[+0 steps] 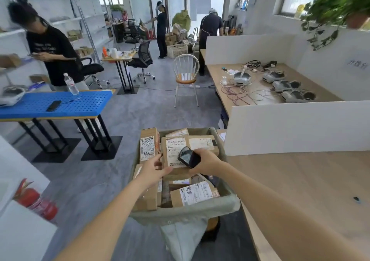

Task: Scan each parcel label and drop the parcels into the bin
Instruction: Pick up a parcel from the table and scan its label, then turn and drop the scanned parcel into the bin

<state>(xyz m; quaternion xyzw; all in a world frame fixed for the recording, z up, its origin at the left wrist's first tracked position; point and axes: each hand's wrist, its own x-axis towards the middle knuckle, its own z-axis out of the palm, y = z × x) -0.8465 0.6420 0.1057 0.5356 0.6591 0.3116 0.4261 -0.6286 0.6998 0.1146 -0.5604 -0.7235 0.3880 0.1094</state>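
Note:
A bin lined with a grey-green bag [180,213] stands in front of me, filled with several cardboard parcels bearing white labels. My left hand [153,169] grips the near left edge of a brown parcel [172,154] lying on top of the pile. My right hand [206,161] holds a black handheld scanner [187,157] just above that parcel's label, screen facing up. Another labelled parcel [195,195] lies at the near side of the bin, and a tall one [149,146] stands at the far left.
A bare wooden table [300,180] runs along my right behind a white partition [290,126]. A blue perforated table [60,104] and a person on a phone stand at the left. Red fire extinguishers [38,204] lie low left. A white chair [186,74] is ahead.

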